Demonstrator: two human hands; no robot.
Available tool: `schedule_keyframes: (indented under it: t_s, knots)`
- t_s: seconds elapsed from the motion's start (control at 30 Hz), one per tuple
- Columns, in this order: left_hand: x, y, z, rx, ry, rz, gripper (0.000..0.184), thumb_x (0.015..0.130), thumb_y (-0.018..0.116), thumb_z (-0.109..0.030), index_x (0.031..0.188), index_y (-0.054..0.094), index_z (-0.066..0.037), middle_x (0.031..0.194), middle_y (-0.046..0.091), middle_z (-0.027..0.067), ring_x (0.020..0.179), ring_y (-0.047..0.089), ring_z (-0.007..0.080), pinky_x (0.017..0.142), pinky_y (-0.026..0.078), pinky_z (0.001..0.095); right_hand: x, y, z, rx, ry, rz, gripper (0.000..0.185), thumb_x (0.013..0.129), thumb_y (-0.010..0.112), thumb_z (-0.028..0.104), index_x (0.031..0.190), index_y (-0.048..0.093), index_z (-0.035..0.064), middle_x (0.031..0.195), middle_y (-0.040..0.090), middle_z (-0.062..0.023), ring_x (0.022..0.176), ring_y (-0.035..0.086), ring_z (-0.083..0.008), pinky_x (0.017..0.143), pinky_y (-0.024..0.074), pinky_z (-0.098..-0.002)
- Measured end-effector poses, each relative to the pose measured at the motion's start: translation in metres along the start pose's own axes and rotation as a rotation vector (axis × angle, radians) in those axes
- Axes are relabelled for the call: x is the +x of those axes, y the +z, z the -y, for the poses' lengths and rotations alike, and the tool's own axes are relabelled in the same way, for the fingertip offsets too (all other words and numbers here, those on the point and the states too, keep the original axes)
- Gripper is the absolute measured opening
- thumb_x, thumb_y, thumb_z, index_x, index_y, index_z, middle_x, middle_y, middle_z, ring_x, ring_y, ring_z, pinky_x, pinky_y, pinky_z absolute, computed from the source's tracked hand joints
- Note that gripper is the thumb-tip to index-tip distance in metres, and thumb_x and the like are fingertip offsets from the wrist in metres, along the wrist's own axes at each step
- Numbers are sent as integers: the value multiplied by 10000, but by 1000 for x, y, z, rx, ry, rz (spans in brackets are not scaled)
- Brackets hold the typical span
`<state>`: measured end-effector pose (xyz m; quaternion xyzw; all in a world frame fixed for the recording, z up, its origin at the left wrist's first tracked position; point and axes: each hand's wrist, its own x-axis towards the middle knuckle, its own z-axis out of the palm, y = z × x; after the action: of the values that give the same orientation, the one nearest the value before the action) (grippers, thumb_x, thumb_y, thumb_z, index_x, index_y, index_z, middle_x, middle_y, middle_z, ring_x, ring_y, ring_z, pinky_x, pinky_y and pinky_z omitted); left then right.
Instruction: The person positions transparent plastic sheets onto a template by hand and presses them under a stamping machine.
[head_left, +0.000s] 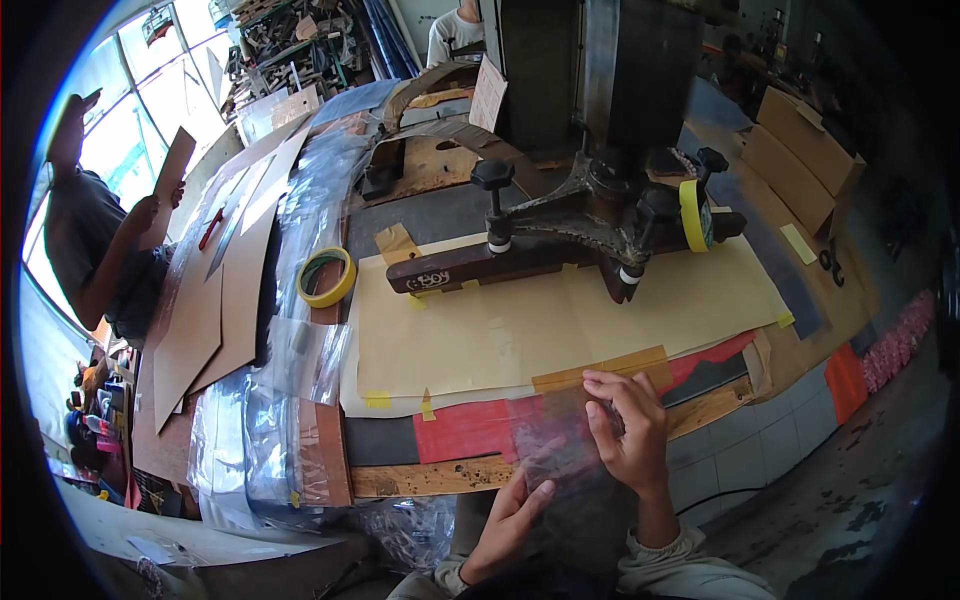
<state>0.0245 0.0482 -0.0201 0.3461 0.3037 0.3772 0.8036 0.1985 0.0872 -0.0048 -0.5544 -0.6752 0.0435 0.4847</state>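
A clear plastic sheet [555,445], thin and slightly wrinkled, hangs in front of me over the table's near edge. My left hand [508,530] grips its lower left part, thumb on top. At its right side, my right hand [635,430] has its fingers bent and seems to pinch the sheet's edge. I cannot tell whether the sheet is a bag. Behind it lie red material [460,430] and a brown strip [645,366] on the front of a large cream paper sheet [480,350]. Small yellow tape pieces [377,399] stick to the paper.
A heavy press arm with a dark bar [435,272] rests over the paper. One yellow tape roll [327,277] lies left; another [692,215] hangs on the press. Cardboard sheets [235,330], plastic film [245,425] and a person [95,230] holding cardboard are left. Scissors [830,266] lie right.
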Motion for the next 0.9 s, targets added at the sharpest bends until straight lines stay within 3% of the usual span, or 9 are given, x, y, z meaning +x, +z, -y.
schedule_keyframes:
  t_s: [0.4, 0.63, 0.73, 0.9]
  knots:
    - [-1, -1, 2, 42, -27, -38, 491, 944, 446, -108, 1390, 287, 23, 1329, 428, 91, 1214, 410, 151, 1013, 301, 276, 0, 0, 0, -3, -5, 5, 147, 776, 623, 52, 915, 611, 6, 977, 654, -115, 800, 579, -273, 729, 464, -340]
    - [0, -3, 5, 53, 5, -22, 484, 946, 448, -111, 1387, 295, 18, 1301, 450, 76, 1133, 457, 114, 933, 346, 226, -1, 0, -1, -6, -11, -1, 149, 773, 627, 50, 914, 612, 6, 978, 654, -112, 792, 576, -271, 724, 464, -339]
    - [1, 5, -1, -63, 20, 8, 483, 945, 448, -104, 1387, 295, 18, 1305, 449, 78, 1158, 444, 117, 950, 336, 230, -1, 0, -1, -9, -11, -4, 150, 772, 628, 49, 914, 613, 4, 976, 654, -112, 788, 574, -271, 723, 463, -338]
    - [1, -2, 3, 0, 15, 22, 480, 945, 445, -98, 1384, 294, 23, 1332, 430, 94, 1214, 416, 147, 1004, 303, 260, 0, 0, -1, -11, -24, -7, 151, 770, 629, 48, 914, 613, 2, 974, 654, -114, 784, 571, -270, 720, 463, -336]
